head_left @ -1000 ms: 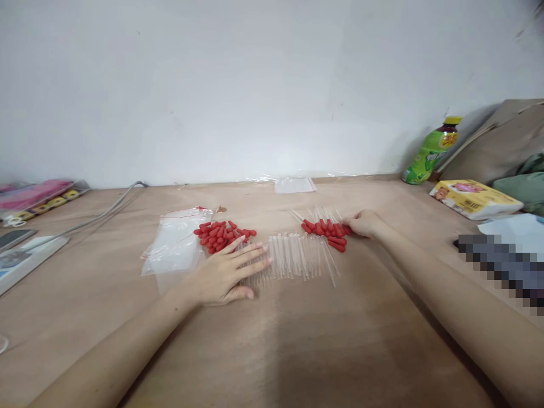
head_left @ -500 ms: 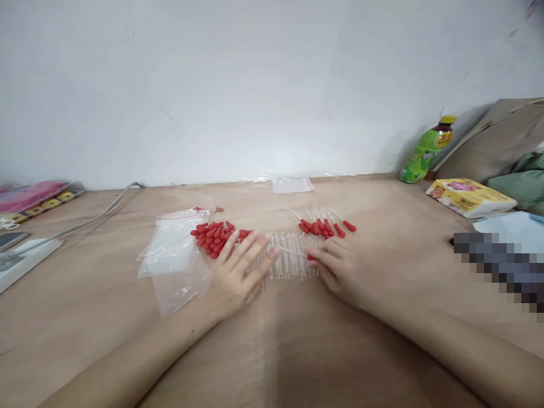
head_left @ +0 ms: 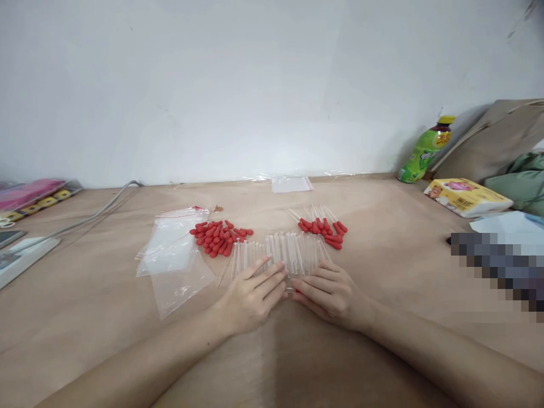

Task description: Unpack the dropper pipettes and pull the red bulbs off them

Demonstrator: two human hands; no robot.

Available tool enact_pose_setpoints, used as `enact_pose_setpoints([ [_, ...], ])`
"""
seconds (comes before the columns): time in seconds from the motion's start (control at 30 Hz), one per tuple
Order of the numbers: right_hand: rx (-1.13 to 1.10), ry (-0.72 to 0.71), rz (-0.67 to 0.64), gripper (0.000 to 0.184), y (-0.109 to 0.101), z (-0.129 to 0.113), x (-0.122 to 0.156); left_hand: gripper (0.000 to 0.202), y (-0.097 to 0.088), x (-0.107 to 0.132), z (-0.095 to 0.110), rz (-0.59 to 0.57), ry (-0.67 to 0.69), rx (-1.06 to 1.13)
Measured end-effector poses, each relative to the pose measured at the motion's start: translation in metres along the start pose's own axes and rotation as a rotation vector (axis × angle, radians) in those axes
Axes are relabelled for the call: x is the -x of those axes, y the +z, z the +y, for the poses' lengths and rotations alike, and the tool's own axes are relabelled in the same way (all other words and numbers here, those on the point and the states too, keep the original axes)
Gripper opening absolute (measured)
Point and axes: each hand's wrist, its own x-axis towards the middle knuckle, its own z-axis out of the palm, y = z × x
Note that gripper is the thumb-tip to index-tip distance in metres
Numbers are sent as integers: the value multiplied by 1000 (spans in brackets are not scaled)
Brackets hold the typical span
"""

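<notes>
My left hand (head_left: 257, 294) is closed, fingers curled down near the table, at one end of a glass dropper (head_left: 289, 289). My right hand (head_left: 334, 292) is closed around the dropper's red rubber bulb, only a bit of which shows between the fingers. The dropper lies level between the two hands, mostly hidden. Just beyond them spreads a row of clear glass tubes (head_left: 293, 249). A heap of loose red rubber bulbs (head_left: 216, 235) sits left of the tubes. To the right, several droppers with red bulbs (head_left: 323, 226) lie together, their glass ends pointing away.
Clear zip bags (head_left: 174, 243) lie at left, another small bag (head_left: 292, 184) by the wall. A grey cable (head_left: 97, 214) runs to a white power strip (head_left: 29, 258). At right are a green bottle (head_left: 427, 150), a yellow tissue pack (head_left: 467, 197) and a pixelated dark object (head_left: 497, 269).
Both hands have come nearer to me and closer together, the left one closing from spread fingers. Another red-bulbed dropper now shows at the near side of the right-hand group.
</notes>
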Motion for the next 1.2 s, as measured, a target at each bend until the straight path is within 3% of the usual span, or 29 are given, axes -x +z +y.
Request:
enact_pose_setpoints([
  [0.5, 106, -204, 24, 14, -14, 3, -6, 15, -3, -2, 1, -1, -74, 96],
  [0.67, 177, -327, -28, 16, -21, 4, -8, 16, -5, 1, 3, 10, -75, 113],
  [0.83, 181, -359, -51, 23, -33, 10, -2, 15, -11, 6, -1, 31, -94, 108],
  [0.9, 183, -280, 5, 19, -39, 17, 1, 14, -14, 8, -9, 58, -146, 75],
  [1.0, 191, 67, 91, 20, -42, 33, 7, 13, -20, 12, -26, 54, -297, -36],
  [1.1, 112, 458, 147, 15, -37, 51, 13, 17, -24, 15, -41, -54, -476, -167],
  [1.2, -24, 678, 158, 20, -29, 69, 23, 30, -24, 20, -48, -174, -572, -215],
])
